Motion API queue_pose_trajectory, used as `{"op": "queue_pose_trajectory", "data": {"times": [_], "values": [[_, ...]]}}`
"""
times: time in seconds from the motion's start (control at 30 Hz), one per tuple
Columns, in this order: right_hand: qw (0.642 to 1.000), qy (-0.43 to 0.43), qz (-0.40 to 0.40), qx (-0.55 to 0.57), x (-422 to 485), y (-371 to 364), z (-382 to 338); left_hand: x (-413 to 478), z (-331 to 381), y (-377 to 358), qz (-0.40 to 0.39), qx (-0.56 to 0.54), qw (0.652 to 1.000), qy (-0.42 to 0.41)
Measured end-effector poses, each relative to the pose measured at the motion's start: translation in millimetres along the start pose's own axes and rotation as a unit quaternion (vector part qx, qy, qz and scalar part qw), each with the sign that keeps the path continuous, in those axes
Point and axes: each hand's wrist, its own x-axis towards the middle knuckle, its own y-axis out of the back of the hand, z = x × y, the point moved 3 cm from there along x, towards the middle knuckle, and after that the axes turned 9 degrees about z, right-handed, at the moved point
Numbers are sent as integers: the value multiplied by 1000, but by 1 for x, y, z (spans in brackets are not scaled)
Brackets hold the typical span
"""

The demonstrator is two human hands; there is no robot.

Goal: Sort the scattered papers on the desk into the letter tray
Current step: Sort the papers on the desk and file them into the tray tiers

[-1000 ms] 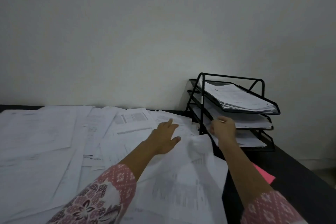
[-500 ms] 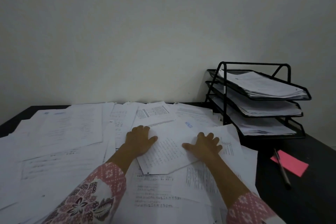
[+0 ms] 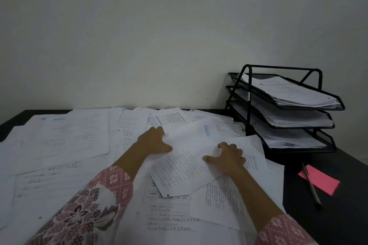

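White printed papers [image 3: 65, 141] lie scattered over most of the dark desk [image 3: 326, 217]. One sheet with a blue stamp [image 3: 187, 161] lies on top of the pile at the centre, its far end raised. My left hand [image 3: 154, 142] grips its left edge, thumb on top and fingers curled under. My right hand [image 3: 227, 158] holds its right edge with curled fingers. The black three-tier letter tray [image 3: 316, 100] stands at the back right against the wall, and each tier holds a stack of papers.
A pink sticky note [image 3: 320, 182] lies on the bare desk to the right of the papers, with a dark pen [image 3: 310, 185] across it. The white wall [image 3: 159, 36] runs right behind the desk. The desk's left corner shows dark at the far left.
Both hands went from lying flat on the stamped sheet to gripping its two side edges. The sheet's far end has lifted off the pile.
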Motion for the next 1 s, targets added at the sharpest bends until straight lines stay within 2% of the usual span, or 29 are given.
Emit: {"op": "queue_pose_trajectory", "data": {"times": [0.1,0.23,0.37,0.47,0.53,0.67,0.7,0.77,0.87,0.93,1.0], "values": [[1000,-9,23,5,3,6,-1,-2,3,19,-6,-83,996,9],[998,-8,62,17,1,11,-7,-12,-4,37,32,-122,991,43],[993,-5,33,110,0,8,-17,-23,-26,38,83,-247,956,137],[981,-23,12,191,-3,8,-28,-34,-40,36,57,-382,899,207],[973,-35,-3,229,-3,9,-34,-39,-50,35,39,-415,882,222],[957,-48,-46,284,-2,3,-47,-55,-55,33,-89,-490,840,214],[949,-50,-52,306,0,0,-51,-57,-55,33,-109,-487,841,208],[937,-46,-53,342,4,-6,-59,-57,-60,32,-99,-447,866,201],[924,-47,-24,379,14,-7,-66,-53,-75,35,1,-351,914,203],[931,-34,24,363,21,-6,-63,-54,-82,38,59,-362,908,201],[965,8,49,256,29,-5,-60,-56,-86,43,98,-408,886,199]]}}
